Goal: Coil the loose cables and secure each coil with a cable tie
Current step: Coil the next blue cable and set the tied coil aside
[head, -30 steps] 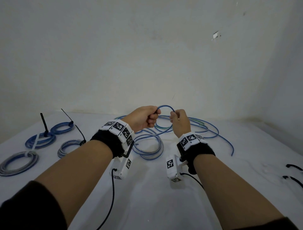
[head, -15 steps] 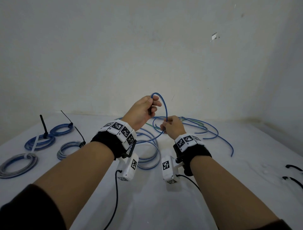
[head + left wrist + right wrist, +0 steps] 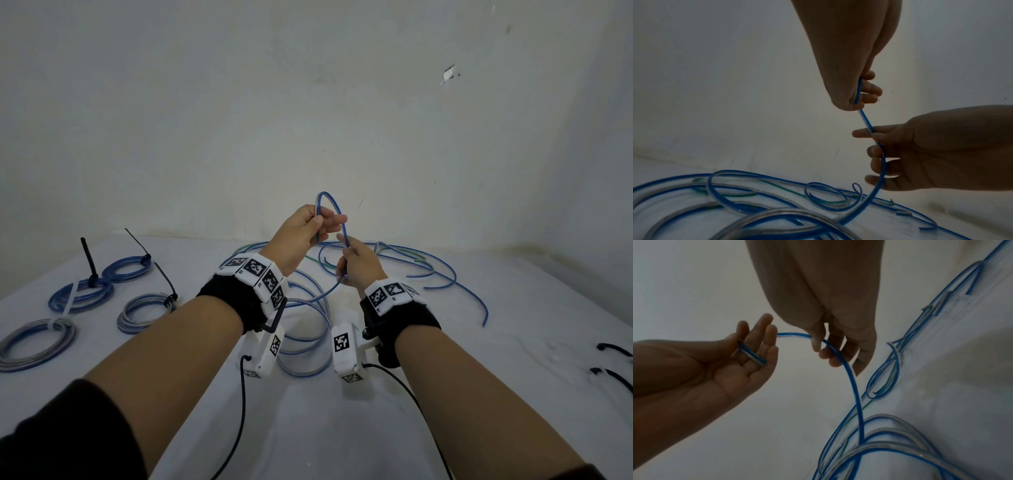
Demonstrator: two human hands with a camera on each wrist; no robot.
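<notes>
As we looked down from the head camera, our left hand point(image 3: 301, 233) pinched the end of a thin blue plastic-sheathed cable point(image 3: 330, 202), which arched over to our right hand point(image 3: 358, 265), above the white table point(image 3: 342, 428); four tied cable coils point(image 3: 80, 296) lay far left. In the left wrist view, we saw fingers point(image 3: 869, 91) curled on the cable's end. In the right wrist view, our thumb and fingertips point(image 3: 824, 353) nipped the cable as it dropped into the loose blue tangle point(image 3: 879, 449).
</notes>
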